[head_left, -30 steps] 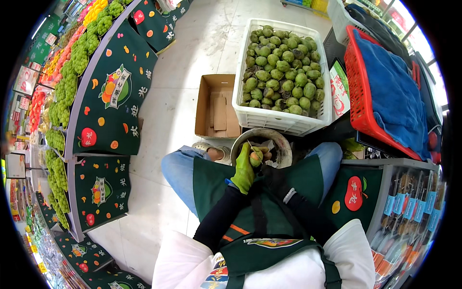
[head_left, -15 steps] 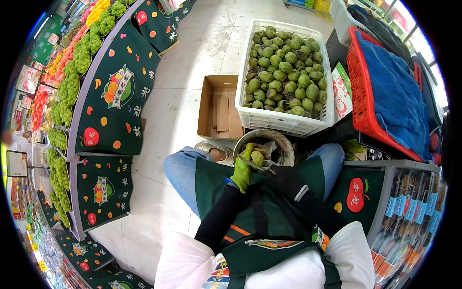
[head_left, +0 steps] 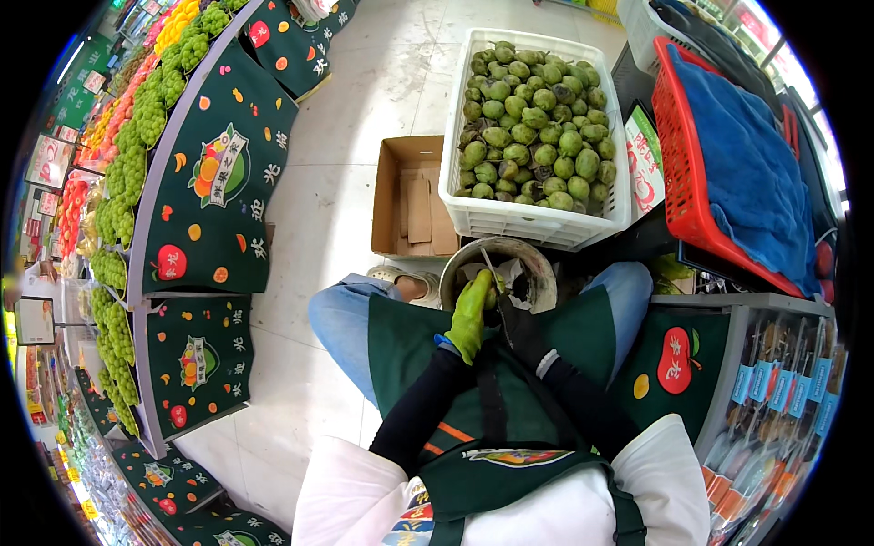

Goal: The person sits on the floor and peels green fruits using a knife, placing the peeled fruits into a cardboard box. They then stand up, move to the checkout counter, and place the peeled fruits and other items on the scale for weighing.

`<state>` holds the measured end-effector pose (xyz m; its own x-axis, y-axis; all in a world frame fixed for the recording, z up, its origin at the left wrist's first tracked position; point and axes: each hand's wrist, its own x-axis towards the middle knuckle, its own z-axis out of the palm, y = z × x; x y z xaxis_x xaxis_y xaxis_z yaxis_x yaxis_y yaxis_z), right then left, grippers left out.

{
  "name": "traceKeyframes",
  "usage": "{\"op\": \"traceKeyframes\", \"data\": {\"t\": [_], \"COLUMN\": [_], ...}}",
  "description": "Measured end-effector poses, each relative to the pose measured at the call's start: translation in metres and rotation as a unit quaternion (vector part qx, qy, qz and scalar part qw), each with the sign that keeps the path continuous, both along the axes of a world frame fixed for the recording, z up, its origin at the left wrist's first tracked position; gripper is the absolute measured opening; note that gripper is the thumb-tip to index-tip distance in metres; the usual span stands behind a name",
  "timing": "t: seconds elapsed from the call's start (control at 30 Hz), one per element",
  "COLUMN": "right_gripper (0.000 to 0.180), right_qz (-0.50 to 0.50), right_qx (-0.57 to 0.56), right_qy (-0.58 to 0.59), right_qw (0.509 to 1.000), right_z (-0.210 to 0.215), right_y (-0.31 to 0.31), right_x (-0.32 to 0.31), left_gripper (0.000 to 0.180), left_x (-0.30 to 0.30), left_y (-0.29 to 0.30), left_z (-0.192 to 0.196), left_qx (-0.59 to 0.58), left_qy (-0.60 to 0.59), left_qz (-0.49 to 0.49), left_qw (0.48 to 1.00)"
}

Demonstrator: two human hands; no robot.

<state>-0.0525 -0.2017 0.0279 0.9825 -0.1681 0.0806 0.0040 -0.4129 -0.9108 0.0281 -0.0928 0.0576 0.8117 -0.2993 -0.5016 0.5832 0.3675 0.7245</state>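
My left hand [head_left: 471,314], in a yellow-green glove, is closed over the near side of a round bucket [head_left: 546,278] between my knees. A green fruit [head_left: 492,297] shows in part beside its fingers; the rest is covered. A thin, pale strip [head_left: 486,261] sticks up past the fingertips; its kind is unclear. Close against it on the right, my right hand [head_left: 526,332] wears a black glove with its fingers curled in. Whatever it grips is hidden. Dark and pale scraps lie inside the bucket.
Beyond the bucket stands a white crate [head_left: 537,227] heaped with green, brown-spotted fruits [head_left: 537,127]. Left of it is an open cardboard box [head_left: 387,200]. A red basket [head_left: 678,182] holding a blue cloth [head_left: 742,164] sits at right. A fruit stand [head_left: 137,227] with grapes lines the left.
My left hand has shifted right and closed over the green fruit, which showed plainly before. The thin strip now rises above its fingers. My right hand has turned slightly and stays close by.
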Motion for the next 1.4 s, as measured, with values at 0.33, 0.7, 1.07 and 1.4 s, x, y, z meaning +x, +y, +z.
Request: {"op": "traceKeyframes", "data": {"t": [0.33,0.7,1.07,1.4], "right_gripper": [0.046,0.060,0.051,0.047], "right_qz": [0.133,0.146,0.075,0.154], "right_qx": [-0.086,-0.187,-0.036,-0.210], "right_qy": [0.129,0.192,0.114,0.125], "right_qw": [0.979,0.952,0.990,0.957], "right_z": [0.071,0.039,0.046,0.077], "right_y": [-0.029,-0.017,-0.008,-0.034], "right_x": [0.004,0.013,0.007,0.008], "left_gripper": [0.039,0.045,0.041,0.041], "left_x": [0.008,0.000,0.001,0.007], "left_y": [0.012,0.006,0.003,0.002], "left_z": [0.038,0.034,0.027,0.041], "left_qx": [-0.166,-0.122,-0.133,-0.306], "left_qy": [0.178,0.130,0.125,0.207], "left_qz": [-0.017,0.032,0.085,0.044], "left_qw": [0.970,0.983,0.979,0.928]}}
